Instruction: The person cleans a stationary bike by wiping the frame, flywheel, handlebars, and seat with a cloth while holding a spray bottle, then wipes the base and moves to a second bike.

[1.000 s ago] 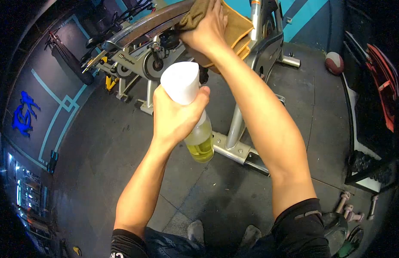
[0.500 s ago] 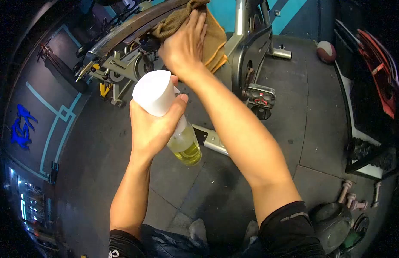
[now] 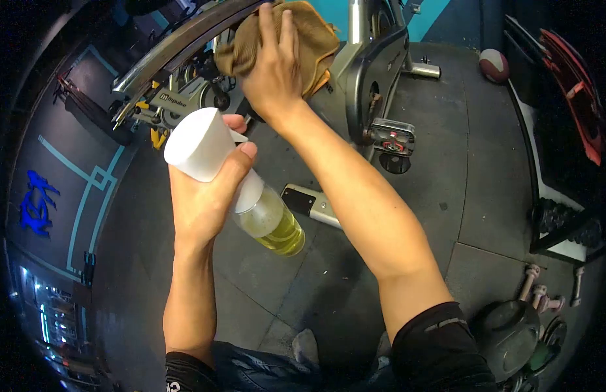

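My left hand (image 3: 202, 202) is closed around the white neck of a spray bottle (image 3: 283, 232), its thumb and a finger by the trigger. Yellow-green liquid fills the lower part of the clear bottle, which is tilted with its base toward the right. Under my right hand (image 3: 273, 85) lies a brown cloth (image 3: 316, 39) with orange edging. The fingers stretch over the cloth, holding it against the upper part of an exercise bike (image 3: 381, 72). The cloth and hand hide the surface beneath.
A pedal (image 3: 393, 138) juts from the bike, and a metal floor foot (image 3: 313, 204) lies below my right forearm. More bikes (image 3: 179, 103) stand at the upper left. A ball (image 3: 494, 66) sits at the right, with dumbbells (image 3: 530, 281) and a dark kettlebell-like weight (image 3: 505, 333) at the lower right.
My right hand and the cloth have shifted slightly left and up. My left hand has moved left, and the spray bottle is tilted more. The view has shifted a little.
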A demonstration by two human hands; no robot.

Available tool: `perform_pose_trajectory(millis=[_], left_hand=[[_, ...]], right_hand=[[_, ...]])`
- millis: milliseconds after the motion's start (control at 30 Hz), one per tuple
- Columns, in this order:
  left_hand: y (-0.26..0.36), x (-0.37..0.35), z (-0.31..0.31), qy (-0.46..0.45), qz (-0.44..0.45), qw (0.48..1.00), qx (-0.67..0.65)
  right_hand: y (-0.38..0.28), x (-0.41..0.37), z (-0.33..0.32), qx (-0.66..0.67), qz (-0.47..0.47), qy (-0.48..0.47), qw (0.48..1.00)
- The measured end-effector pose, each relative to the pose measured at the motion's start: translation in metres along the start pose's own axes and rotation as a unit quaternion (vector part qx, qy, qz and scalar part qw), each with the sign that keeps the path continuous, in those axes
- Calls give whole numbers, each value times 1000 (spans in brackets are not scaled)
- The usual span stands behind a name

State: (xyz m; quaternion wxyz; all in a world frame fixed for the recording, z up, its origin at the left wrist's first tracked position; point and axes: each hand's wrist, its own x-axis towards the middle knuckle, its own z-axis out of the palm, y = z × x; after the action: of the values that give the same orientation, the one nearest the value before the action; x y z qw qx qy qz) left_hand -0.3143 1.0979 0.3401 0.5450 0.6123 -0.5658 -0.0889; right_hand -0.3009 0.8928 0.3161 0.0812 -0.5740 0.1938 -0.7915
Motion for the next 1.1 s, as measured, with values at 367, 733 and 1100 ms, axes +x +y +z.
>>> perform_pose_trajectory(millis=[367,733,1100], left_hand=[[-7,-5,7,6,-31,999,-23],[-17,-1,10,0,-39,999,4],[-42,-2,2,-3,-76,997,-12]], right_hand=[[41,18,-23,142,149,-113,972],[95,-106,-41,-3,168,-64,984],[111,-119,-49,8,-31,-12,999]])
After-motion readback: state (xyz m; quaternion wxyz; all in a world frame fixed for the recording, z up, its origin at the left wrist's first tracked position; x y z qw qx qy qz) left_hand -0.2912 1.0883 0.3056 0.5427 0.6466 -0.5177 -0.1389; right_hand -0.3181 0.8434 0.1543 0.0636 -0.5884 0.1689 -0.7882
